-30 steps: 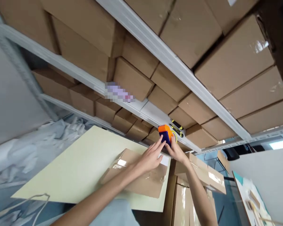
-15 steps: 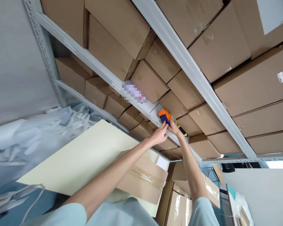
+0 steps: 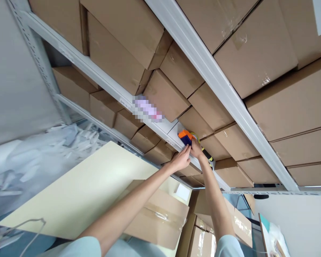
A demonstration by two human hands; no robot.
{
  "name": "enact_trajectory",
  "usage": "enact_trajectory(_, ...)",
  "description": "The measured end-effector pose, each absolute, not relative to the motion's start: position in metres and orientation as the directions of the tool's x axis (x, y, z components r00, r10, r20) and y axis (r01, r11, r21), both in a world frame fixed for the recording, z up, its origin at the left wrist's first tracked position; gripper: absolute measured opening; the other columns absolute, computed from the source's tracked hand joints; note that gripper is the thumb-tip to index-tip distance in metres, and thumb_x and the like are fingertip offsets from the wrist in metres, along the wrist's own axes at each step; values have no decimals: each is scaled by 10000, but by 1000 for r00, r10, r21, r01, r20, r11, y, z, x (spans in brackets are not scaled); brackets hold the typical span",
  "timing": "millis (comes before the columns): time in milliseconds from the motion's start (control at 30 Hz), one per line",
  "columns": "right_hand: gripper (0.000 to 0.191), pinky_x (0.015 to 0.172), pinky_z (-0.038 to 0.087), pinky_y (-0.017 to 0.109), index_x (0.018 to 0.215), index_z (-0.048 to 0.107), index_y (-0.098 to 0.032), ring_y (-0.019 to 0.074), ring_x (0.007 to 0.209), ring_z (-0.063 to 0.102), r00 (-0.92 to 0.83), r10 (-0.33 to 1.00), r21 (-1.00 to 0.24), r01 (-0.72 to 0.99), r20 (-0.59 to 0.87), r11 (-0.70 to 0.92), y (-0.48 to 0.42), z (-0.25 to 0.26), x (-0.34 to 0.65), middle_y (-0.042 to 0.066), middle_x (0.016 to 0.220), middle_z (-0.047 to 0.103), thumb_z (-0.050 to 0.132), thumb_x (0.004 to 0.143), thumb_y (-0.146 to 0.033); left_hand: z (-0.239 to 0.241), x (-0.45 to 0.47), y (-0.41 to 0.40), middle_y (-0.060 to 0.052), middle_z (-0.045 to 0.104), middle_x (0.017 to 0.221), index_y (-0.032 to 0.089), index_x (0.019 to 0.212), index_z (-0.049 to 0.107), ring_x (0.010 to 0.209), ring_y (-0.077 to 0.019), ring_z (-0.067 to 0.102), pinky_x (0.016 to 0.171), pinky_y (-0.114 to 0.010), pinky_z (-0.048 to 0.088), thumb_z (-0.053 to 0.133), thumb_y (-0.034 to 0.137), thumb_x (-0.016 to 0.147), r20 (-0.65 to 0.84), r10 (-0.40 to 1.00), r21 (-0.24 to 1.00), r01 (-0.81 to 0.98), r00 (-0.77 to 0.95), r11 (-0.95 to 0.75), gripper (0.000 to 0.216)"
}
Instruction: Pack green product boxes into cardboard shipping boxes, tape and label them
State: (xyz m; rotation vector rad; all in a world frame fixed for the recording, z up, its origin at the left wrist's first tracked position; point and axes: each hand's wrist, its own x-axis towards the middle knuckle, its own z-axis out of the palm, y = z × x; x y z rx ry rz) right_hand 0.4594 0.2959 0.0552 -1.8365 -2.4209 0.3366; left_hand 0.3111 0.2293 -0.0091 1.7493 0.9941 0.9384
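Observation:
An orange and dark blue tape dispenser (image 3: 184,137) is at the edge of a white shelf (image 3: 164,125), tilted. My right hand (image 3: 196,148) is closed around its near side. My left hand (image 3: 182,158) comes in from the left, fingers drawn together, with the tips against the dispenser's blue lower end. Whatever lies between those fingertips is too small to make out. Just behind my right hand, a yellow ring-shaped thing (image 3: 195,136) shows in part. A black and yellow handle (image 3: 207,154) lies on the shelf beside my right wrist.
Cardboard boxes (image 3: 166,94) fill the rack behind grey metal beams (image 3: 203,53). A pixelated patch (image 3: 147,108) covers something on the shelf. Below, a taped carton (image 3: 157,217) rests on a cream-coloured tabletop (image 3: 77,192). White crumpled material (image 3: 42,157) is piled at left.
The view has shifted slightly, and the shelf and boxes look a little nearer. Both hands stay at the tape dispenser in nearly the same pose. More of the black and yellow handles shows beside my right wrist.

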Motion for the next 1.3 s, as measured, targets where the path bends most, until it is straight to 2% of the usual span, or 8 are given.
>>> enact_trajectory(267, 680, 1272, 452, 605, 1593, 447, -76, 395, 1479, 581, -208, 978, -122, 971, 1, 207, 285, 59, 451, 283, 1559, 613, 533, 941, -247, -1, 299, 207, -216, 334, 1840, 88, 1759, 327, 1713, -331, 337, 1410, -505, 304, 555, 210, 983, 222, 907, 918, 237, 358, -319, 818)
enact_trajectory(433, 627, 1307, 385, 664, 1593, 450, -99, 400, 1526, 524, -210, 925, -191, 941, 316, 279, 223, 56, 464, 275, 1569, 594, 525, 1012, -323, -16, 236, 158, -143, 447, 1802, 172, 1718, 444, 1672, -303, 429, 1392, -490, 348, 566, 327, 1032, 272, 920, 892, 285, 283, -351, 713)
enact_trajectory(567, 538, 1365, 330, 635, 1615, 483, -208, 337, 1621, 463, -23, 914, -378, 906, 404, 190, 94, 34, 478, 199, 1661, 558, 486, 1126, -432, -57, 151, 92, -147, 541, 1736, 209, 1662, 525, 1618, -328, 510, 1367, -523, 392, 633, 429, 1014, 107, 989, 908, 397, 98, -137, 693)
enact_trajectory(667, 478, 1360, 369, 613, 1567, 583, -258, 305, 1626, 483, 211, 920, -537, 844, 329, -1, -15, 9, 477, 153, 1654, 600, 420, 1171, -471, -83, 105, 40, -203, 598, 1669, 167, 1635, 547, 1491, -376, 639, 1272, -579, 507, 680, 481, 958, -124, 991, 874, 467, -52, 133, 758)
enact_trajectory(800, 556, 1358, 404, 589, 1599, 597, -250, 289, 1612, 520, 481, 862, -643, 714, 161, -279, -113, -21, 460, 146, 1668, 606, 308, 1197, -503, -91, 99, -4, -256, 597, 1645, 83, 1644, 510, 1498, -375, 626, 1267, -571, 506, 663, 540, 941, -235, 971, 829, 512, -43, 223, 853)
enact_trajectory(1033, 1113, 1404, 259, 674, 1808, 59, -69, 425, 1761, 166, 559, 814, -593, 606, -159, -531, -121, -58, 420, 270, 1871, 163, 537, 1072, -754, -61, 161, -5, -318, 248, 1839, 50, 1743, 282, 1708, -500, 274, 1371, -693, 298, 777, 681, 874, -228, 968, 713, 696, 107, 91, 1182)
enact_trajectory(1200, 1318, 1377, 329, 664, 1800, 17, -67, 448, 1756, 166, 624, 758, -595, 541, -192, -595, -103, -83, 418, 302, 1864, 138, 682, 959, -834, -61, 190, 2, -360, 435, 1724, 48, 1725, 278, 1602, -594, 419, 1298, -791, 346, 947, 710, 689, -296, 955, 644, 740, 8, 193, 1400)
enact_trajectory(1300, 1306, 1325, 426, 645, 1814, 25, -146, 440, 1703, 340, 637, 730, -651, 450, -245, -611, -106, -94, 432, 268, 1848, 252, 706, 941, -840, -71, 183, 12, -258, 651, 1566, 146, 1559, 529, 1500, -552, 565, 1256, -778, 414, 991, 700, 623, -331, 943, 636, 730, -35, 251, 1182)
